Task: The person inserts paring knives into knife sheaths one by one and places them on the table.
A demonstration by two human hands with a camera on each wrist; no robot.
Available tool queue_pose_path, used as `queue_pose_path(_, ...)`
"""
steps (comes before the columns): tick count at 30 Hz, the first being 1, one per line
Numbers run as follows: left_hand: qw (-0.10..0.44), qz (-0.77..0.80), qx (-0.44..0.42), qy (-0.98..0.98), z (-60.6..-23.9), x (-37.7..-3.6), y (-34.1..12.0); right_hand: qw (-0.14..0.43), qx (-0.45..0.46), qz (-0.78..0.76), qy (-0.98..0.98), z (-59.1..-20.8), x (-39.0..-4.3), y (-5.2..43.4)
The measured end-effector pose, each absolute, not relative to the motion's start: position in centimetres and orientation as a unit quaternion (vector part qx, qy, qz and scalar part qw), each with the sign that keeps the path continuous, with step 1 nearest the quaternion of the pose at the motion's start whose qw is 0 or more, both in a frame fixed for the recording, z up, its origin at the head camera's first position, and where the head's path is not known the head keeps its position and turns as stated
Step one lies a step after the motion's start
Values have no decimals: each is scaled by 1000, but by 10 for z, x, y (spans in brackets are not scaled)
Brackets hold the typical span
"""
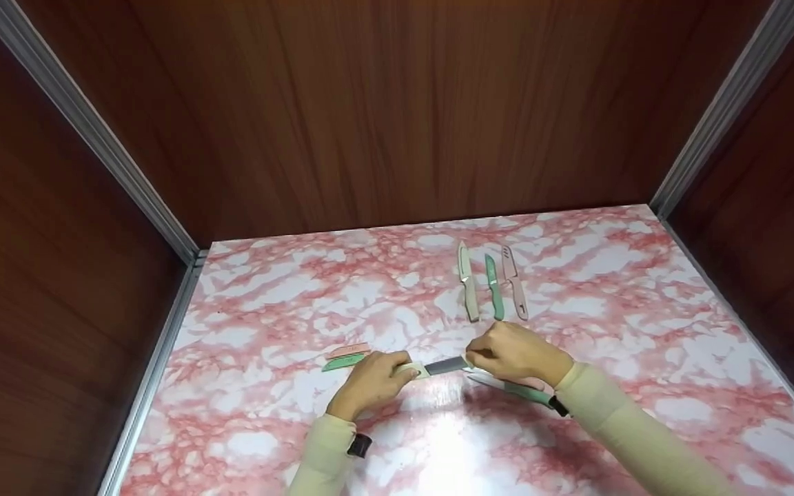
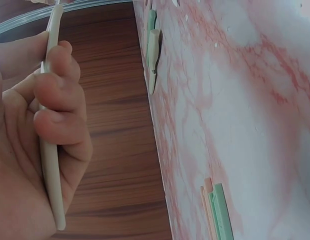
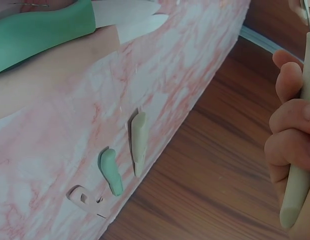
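My left hand (image 1: 374, 377) holds a long cream blade cover (image 2: 52, 165), its fingers curled around it. A cream-handled knife (image 3: 300, 185) is gripped by the handle in my right hand (image 1: 517, 351). Between the two hands the bare blade (image 1: 444, 365) shows, running in line with the cover and meeting its end in the head view. Beneath my right wrist lie a green-handled knife (image 3: 50, 32) and a pink-handled knife (image 3: 60, 70) with bare blades. Beside my left hand lie a pink blade cover (image 1: 347, 350) and a green blade cover (image 1: 343, 362).
Farther back on the pink marbled table (image 1: 266, 289) lie a cream knife (image 1: 470, 300), a green knife (image 1: 496, 296) and a pink knife (image 1: 518, 296), side by side. Dark wood-grain panels (image 1: 369, 117) with metal edge strips enclose the back and sides.
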State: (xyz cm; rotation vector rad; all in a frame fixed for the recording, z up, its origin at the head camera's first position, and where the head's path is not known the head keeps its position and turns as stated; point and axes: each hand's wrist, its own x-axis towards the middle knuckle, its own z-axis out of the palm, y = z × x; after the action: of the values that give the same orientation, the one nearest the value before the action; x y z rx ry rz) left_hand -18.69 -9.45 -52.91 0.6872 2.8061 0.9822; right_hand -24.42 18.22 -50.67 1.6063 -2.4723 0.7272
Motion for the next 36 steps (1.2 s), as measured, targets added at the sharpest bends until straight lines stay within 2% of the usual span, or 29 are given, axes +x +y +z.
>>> queue_pose_path(24,37,327,234,915,-529,-188,-87,53,522,242,-816,-507,-241,177)
queue_pose_path(36,56,348,224,909,-525,-187,-84,49,508,216,-832,-504,-240,174)
